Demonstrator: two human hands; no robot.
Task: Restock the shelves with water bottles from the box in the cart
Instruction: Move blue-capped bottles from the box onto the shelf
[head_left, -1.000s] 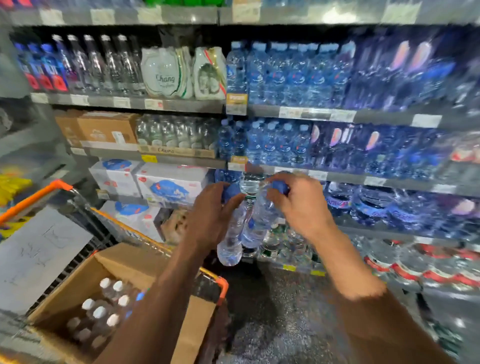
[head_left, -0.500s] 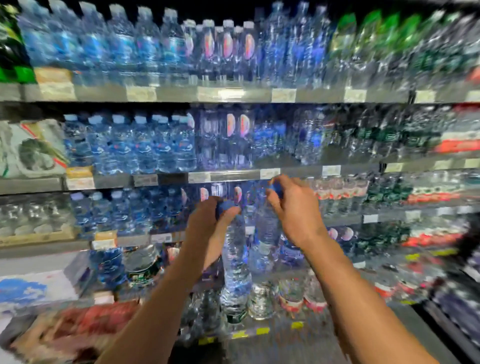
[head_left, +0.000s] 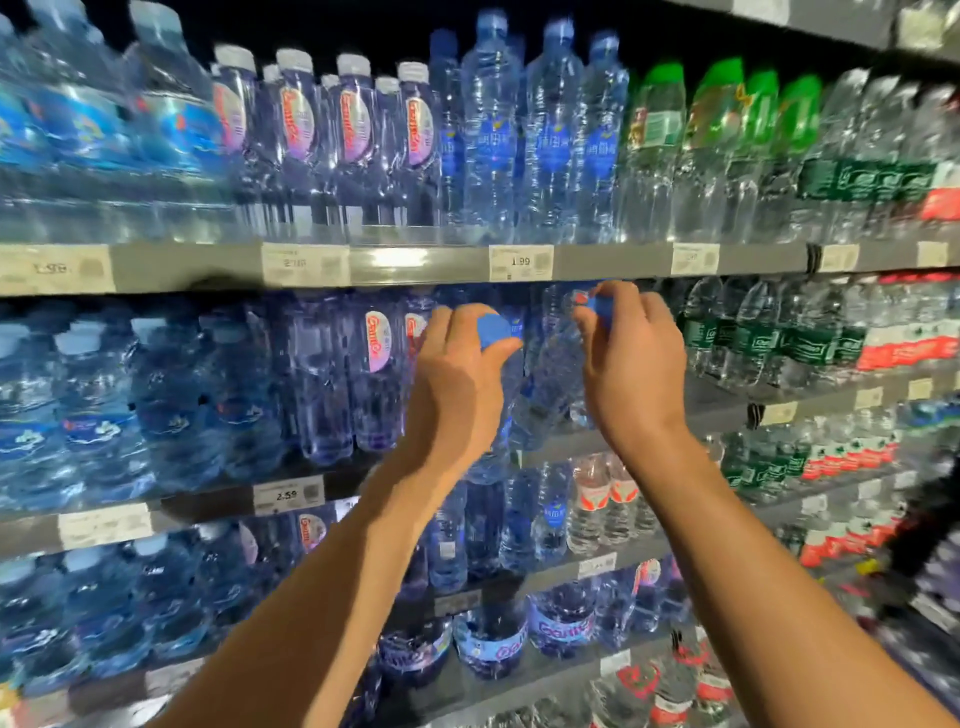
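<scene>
While my left hand (head_left: 457, 384) grips one clear blue-capped plastic water bottle (head_left: 493, 332) by its neck, my right hand (head_left: 631, 364) pinches another bottle's blue cap (head_left: 597, 306), grey shelf edge (head_left: 415, 260) just above my fingertips

Both arms up at the shelf (head_left: 405, 262): left hand (head_left: 457, 384) grips a blue-capped bottle (head_left: 493, 405) by its neck, right hand (head_left: 631, 364) pinches the cap of a second bottle (head_left: 558, 374), tilted, beside it.

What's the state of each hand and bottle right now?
Left hand: grips a blue-capped bottle by its neck.
Left bottle: held upright in front of the second shelf.
Right hand: pinches another bottle's blue cap.
Right bottle: held tilted at the same shelf.
</scene>
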